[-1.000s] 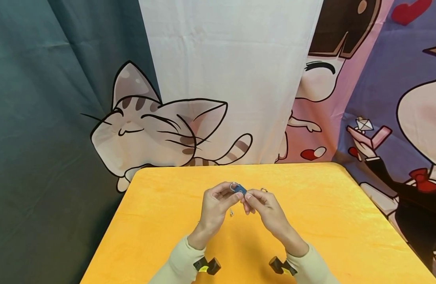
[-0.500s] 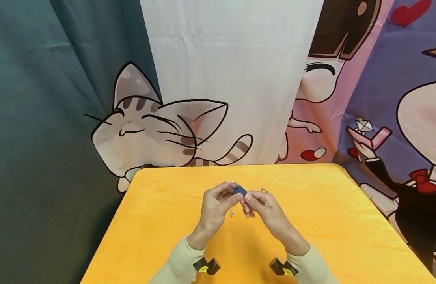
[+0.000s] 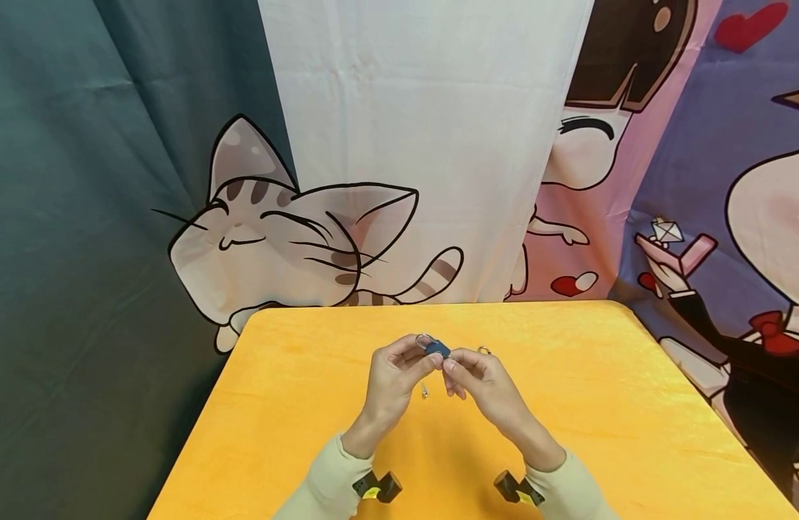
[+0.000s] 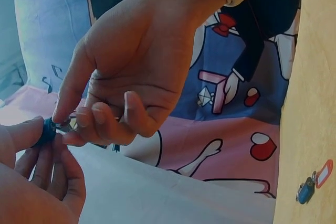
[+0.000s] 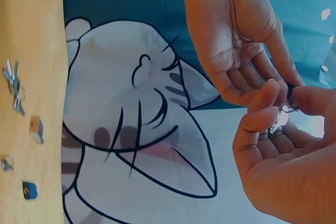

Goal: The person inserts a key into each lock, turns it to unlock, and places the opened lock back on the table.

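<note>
A small blue padlock (image 3: 436, 349) with a silver shackle sits between both hands, above the table. My left hand (image 3: 389, 379) grips its body between thumb and fingers, the shackle pointing up and left. My right hand (image 3: 489, 383) has thumb and forefinger pinched at the padlock's lower right end. In the right wrist view, metal keys (image 5: 281, 120) show between those right fingers and the curled ones below. Whether a key is inside the padlock is hidden by the fingertips. In the left wrist view the padlock (image 4: 47, 131) is partly covered by the left thumb.
On the yellow table (image 3: 601, 404) lie a bunch of keys (image 5: 14, 85), a brass-coloured padlock (image 5: 37, 129), another blue padlock (image 5: 30, 190) and a blue padlock (image 4: 305, 191) beside a red-edged tag (image 4: 325, 171). A ring (image 3: 484, 349) shows behind the right hand. Printed curtains hang behind.
The padlock and the right fingertips have shifted slightly left, and the padlock's tilt has altered a little. Both hands keep their hold.
</note>
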`<state>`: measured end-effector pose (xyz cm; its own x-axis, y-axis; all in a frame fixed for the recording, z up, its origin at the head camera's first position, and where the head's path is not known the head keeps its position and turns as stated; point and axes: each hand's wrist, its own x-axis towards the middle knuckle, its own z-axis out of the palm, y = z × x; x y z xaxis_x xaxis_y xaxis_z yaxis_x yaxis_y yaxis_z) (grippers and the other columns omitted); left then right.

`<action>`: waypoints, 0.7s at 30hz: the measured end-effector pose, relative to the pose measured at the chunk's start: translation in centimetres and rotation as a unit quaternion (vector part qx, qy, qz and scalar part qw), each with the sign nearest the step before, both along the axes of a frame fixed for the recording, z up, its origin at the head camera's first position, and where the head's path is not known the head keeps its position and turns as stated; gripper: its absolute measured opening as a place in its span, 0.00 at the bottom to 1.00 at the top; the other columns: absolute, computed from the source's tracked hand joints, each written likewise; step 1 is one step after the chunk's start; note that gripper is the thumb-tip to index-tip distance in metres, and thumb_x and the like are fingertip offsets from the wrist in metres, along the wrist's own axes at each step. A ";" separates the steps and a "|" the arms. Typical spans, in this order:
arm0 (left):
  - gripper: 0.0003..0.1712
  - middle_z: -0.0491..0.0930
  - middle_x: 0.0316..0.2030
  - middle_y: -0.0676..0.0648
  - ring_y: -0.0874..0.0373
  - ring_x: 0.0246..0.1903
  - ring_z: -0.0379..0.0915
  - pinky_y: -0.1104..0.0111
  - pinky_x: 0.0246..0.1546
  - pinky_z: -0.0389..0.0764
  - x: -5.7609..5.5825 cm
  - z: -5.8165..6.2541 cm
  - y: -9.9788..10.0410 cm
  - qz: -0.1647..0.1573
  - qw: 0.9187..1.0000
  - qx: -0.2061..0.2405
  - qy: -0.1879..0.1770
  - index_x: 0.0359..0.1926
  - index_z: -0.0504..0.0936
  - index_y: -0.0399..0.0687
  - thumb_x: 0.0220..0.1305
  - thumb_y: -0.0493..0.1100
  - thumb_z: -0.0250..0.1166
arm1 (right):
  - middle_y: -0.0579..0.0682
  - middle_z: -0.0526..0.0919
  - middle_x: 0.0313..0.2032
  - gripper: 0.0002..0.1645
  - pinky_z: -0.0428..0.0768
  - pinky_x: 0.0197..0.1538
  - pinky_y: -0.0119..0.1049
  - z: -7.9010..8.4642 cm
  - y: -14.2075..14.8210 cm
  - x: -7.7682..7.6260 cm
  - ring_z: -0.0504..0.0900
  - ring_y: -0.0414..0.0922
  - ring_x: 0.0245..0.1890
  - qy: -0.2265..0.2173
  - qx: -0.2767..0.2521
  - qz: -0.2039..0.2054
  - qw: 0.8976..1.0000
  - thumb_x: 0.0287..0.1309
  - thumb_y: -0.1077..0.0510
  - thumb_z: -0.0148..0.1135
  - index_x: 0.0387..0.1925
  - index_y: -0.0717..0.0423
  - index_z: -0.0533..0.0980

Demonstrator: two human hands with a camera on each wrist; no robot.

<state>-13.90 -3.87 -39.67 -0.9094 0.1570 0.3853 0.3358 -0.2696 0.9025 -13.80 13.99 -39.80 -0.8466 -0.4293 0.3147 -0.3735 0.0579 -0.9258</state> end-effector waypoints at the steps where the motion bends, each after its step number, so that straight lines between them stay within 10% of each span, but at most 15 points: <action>1: 0.18 0.84 0.36 0.56 0.64 0.39 0.82 0.68 0.47 0.84 0.0 0.0 0.0 0.000 1.000 0.000 -0.003 0.45 0.79 0.25 0.60 0.36 0.70 | 0.55 0.75 0.25 0.13 0.76 0.29 0.36 0.0 0.0 0.0 0.74 0.39 0.23 0.002 0.011 -0.007 1.000 0.73 0.57 0.50 0.39 0.61 0.77; 21: 0.17 0.83 0.39 0.53 0.62 0.40 0.84 0.66 0.47 0.85 -0.2 -0.1 -1.3 -0.007 1.000 0.006 0.006 0.43 0.78 0.24 0.60 0.35 0.69 | 0.35 0.81 0.31 0.07 0.77 0.29 0.29 1.3 0.2 0.5 0.75 0.31 0.29 0.207 0.186 -0.159 0.947 0.63 0.53 0.64 0.42 0.47 0.80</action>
